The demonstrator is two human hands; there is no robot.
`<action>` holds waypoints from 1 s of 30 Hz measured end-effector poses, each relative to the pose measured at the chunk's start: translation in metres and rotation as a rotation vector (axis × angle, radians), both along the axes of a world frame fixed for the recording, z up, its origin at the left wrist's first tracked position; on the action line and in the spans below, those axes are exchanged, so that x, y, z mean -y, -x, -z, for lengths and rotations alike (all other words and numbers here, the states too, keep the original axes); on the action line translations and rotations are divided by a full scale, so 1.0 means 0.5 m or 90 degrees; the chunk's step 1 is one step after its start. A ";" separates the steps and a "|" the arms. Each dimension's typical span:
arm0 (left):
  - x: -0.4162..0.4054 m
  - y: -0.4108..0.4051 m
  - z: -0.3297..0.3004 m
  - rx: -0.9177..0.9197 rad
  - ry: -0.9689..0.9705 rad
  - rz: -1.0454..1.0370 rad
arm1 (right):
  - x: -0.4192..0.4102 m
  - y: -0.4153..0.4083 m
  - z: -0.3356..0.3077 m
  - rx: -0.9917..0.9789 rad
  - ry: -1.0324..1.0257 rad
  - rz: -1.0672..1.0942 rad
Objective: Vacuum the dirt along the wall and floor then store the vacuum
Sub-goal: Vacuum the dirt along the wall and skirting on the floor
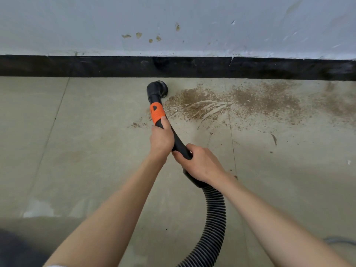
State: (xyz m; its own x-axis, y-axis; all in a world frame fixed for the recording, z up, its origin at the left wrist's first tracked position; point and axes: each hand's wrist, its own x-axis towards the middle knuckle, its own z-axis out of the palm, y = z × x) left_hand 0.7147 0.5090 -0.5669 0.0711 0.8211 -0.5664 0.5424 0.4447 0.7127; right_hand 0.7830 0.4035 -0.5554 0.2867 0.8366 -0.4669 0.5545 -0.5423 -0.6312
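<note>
I see no containers in view. The vacuum wand (174,135) runs diagonally through the frame centre. My left hand (161,138) is wrapped closed around it just below the orange collar (157,112); my right hand (200,164) is clamped on its lower end, fingers curled around it, above the ribbed hose (214,218). The round brush nozzle (157,87) sits on the floor (77,151) at upper centre, near the black baseboard (250,68). The dirt (240,101) spreads to the right of the nozzle, along the baseboard. The hose leaves the frame at the bottom edge; the vacuum body is not visible. The fingertips of both hands are hidden behind the wand. Brown spots mark the wall (77,26).
</note>
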 end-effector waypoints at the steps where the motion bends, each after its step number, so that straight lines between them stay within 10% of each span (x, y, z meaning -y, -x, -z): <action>1: 0.005 -0.012 -0.002 0.001 0.002 0.017 | 0.008 -0.005 0.000 0.006 0.000 0.018; 30: 0.057 0.050 -0.006 0.016 0.015 0.025 | 0.060 0.056 -0.013 0.037 0.019 0.025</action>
State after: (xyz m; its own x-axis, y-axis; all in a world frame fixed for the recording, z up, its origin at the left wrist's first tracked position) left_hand 0.6900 0.4806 -0.5639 0.1172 0.8035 -0.5836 0.5413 0.4410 0.7159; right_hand 0.7550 0.3733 -0.5489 0.3467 0.8103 -0.4725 0.5677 -0.5822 -0.5820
